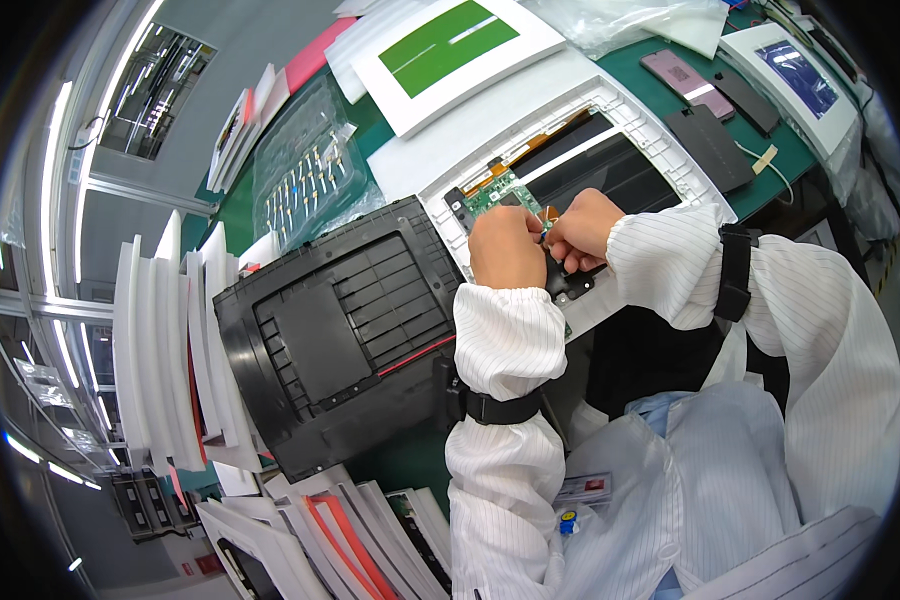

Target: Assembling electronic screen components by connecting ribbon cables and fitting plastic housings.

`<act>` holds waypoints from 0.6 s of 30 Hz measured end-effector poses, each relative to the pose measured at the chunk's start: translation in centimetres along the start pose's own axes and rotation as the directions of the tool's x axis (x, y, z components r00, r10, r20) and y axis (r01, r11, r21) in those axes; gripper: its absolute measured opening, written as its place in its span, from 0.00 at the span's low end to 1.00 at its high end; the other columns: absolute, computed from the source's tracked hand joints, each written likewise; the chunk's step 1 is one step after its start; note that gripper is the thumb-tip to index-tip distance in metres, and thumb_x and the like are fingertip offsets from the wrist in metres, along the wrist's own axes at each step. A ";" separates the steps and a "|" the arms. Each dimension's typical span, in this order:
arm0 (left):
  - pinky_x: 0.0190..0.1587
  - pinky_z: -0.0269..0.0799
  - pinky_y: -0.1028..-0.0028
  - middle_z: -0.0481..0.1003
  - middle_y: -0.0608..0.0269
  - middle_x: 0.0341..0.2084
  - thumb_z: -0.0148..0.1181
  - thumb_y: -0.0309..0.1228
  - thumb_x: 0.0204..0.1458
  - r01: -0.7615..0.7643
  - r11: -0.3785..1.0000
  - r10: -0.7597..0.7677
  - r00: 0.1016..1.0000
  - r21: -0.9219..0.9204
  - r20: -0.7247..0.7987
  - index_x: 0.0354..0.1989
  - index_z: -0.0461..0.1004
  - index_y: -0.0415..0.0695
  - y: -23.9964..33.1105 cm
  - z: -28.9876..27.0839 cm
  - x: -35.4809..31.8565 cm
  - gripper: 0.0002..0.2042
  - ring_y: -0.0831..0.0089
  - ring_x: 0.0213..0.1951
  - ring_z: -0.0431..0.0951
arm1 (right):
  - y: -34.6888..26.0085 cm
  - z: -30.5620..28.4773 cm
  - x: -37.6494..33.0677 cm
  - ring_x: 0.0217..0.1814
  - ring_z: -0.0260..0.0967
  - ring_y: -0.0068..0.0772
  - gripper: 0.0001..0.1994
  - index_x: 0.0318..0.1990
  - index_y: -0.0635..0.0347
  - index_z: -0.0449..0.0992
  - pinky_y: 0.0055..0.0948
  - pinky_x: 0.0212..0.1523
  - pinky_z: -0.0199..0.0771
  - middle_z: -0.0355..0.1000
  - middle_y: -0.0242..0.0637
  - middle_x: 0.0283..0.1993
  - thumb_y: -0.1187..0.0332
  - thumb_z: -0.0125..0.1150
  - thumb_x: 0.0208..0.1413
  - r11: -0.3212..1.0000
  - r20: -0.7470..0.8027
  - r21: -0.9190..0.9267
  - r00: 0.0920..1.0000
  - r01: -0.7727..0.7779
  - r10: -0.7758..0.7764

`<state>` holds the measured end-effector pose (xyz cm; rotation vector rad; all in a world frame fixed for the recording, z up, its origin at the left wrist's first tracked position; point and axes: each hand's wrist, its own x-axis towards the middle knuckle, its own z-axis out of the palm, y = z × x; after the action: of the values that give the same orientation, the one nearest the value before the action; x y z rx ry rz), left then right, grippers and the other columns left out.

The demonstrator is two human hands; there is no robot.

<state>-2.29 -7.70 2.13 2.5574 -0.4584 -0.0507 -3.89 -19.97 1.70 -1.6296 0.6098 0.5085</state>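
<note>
My left hand (508,247) is closed, its fingertips pinched together over the inside of an opened white-framed panel device (630,95). Close beside it my right hand (586,231) pinches too, its fingers meeting the left ones near a small orange piece (548,213). What either hand holds is too small and too covered to make out. Just beyond the left hand lies a green circuit board (502,193) with an orange flat strip along the frame. A black panel (610,165) fills the rest of the frame. Left of it rests a large black ribbed cover (340,320) with a red wire.
A plastic tray of small metal parts (305,190) stands at the far left. Behind the device lies a white framed screen lit green (450,45). A phone (685,82), dark boxes (710,147) and another white screen unit (795,85) are right. White foam sheets (160,350) stand at left.
</note>
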 end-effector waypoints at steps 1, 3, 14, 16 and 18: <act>0.34 0.74 0.69 0.78 0.52 0.22 0.63 0.22 0.39 0.026 1.000 -0.026 1.000 0.004 -0.016 0.27 0.79 0.38 -0.2 0.4 0.4 0.05 0.61 0.27 0.79 | 0.0 -0.1 -0.1 0.15 0.66 0.21 0.07 0.22 0.66 0.73 0.20 0.15 0.62 0.69 0.34 0.18 0.73 0.56 0.50 1.000 -0.008 -0.017 1.000 -0.001 0.000; 0.33 0.74 0.69 0.78 0.52 0.22 0.62 0.22 0.39 0.014 1.000 -0.014 1.000 0.006 -0.014 0.27 0.79 0.38 -0.4 0.8 0.5 0.05 0.61 0.27 0.79 | 0.0 -0.2 -0.1 0.15 0.67 0.21 0.07 0.22 0.65 0.73 0.20 0.15 0.62 0.69 0.34 0.18 0.73 0.56 0.49 1.000 -0.016 -0.018 1.000 -0.010 0.010; 0.34 0.73 0.68 0.78 0.52 0.23 0.60 0.21 0.41 -0.041 0.997 0.047 0.996 0.071 -0.071 0.28 0.80 0.41 -0.5 1.4 0.2 0.06 0.60 0.28 0.79 | 0.0 0.2 -0.4 0.13 0.67 0.23 0.08 0.19 0.68 0.73 0.21 0.13 0.64 0.69 0.35 0.16 0.74 0.56 0.46 0.999 -0.111 0.037 0.993 -0.040 0.044; 0.34 0.73 0.67 0.77 0.52 0.24 0.60 0.20 0.41 -0.045 0.996 0.049 0.997 0.072 -0.064 0.28 0.80 0.41 -0.4 1.2 0.1 0.06 0.60 0.28 0.79 | 0.1 0.3 -0.2 0.13 0.67 0.23 0.08 0.19 0.68 0.73 0.21 0.13 0.64 0.69 0.36 0.16 0.74 0.56 0.46 0.998 -0.117 0.034 0.992 -0.050 0.053; 0.35 0.73 0.67 0.77 0.52 0.24 0.59 0.20 0.41 -0.045 0.997 0.049 0.997 0.069 -0.061 0.28 0.80 0.40 -0.3 1.0 -0.1 0.06 0.60 0.29 0.79 | 0.2 0.4 -0.1 0.13 0.67 0.23 0.08 0.19 0.68 0.73 0.21 0.13 0.64 0.69 0.36 0.16 0.75 0.56 0.46 0.998 -0.123 0.025 0.991 -0.058 0.060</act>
<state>-2.40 -7.97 1.08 2.6050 -0.5042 0.0635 -4.13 -19.58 1.58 -1.6350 0.7554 0.4448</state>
